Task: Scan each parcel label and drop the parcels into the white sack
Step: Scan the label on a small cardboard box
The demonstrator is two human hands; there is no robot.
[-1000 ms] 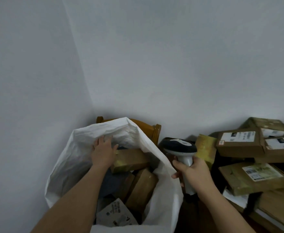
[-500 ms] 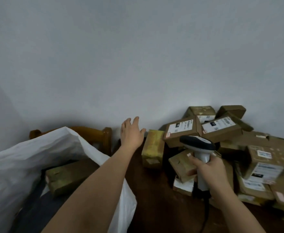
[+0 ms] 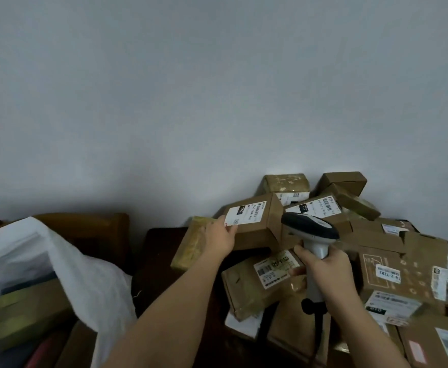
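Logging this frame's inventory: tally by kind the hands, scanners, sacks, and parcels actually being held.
Hands: 2, left hand and right hand
Scanners: 1, scanner, gripped by the right hand
Sacks: 1, white sack
Parcels held: 1, labelled box, pinched at its edge by the left hand
Total: 5

A bare strip of dark surface [image 3: 162, 261] runs between the white sack [image 3: 85, 282] and the parcel heap [image 3: 376, 261], open to a hand. The heap crowds the right side against the wall [image 3: 217, 102]. The sack's mouth (already holding parcels) lies open at left.
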